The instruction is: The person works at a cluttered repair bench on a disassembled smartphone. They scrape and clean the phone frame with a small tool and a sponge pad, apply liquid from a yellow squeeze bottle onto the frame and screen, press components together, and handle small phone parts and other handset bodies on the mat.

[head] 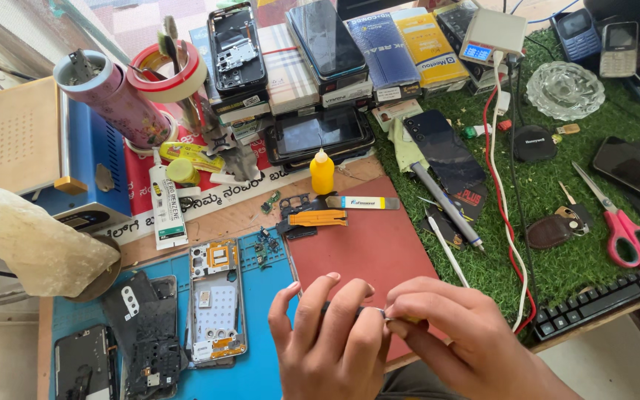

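My left hand (pixel 327 333) and my right hand (pixel 446 330) meet at the near edge of a dark red mat (pixel 368 237). Together they pinch a small dark tool or part (pixel 373 312) with a shiny metal tip; most of it is hidden under the fingers. To the left lies an opened phone frame (pixel 217 300) on a blue work mat (pixel 268 355). Beyond the hands, an orange flex part (pixel 318 218) and a yellow bottle (pixel 322 172) rest near the red mat's far end.
Stacked phones and boxes (pixel 320 67) line the back. Red-handled scissors (pixel 627 230), a keyboard (pixel 601 300), a glass ashtray (pixel 564 89) and a red cable (pixel 499 192) lie on green turf at right. A rock (pixel 42 241), a blue machine (pixel 38 148) and phone parts (pixel 146 333) sit at left.
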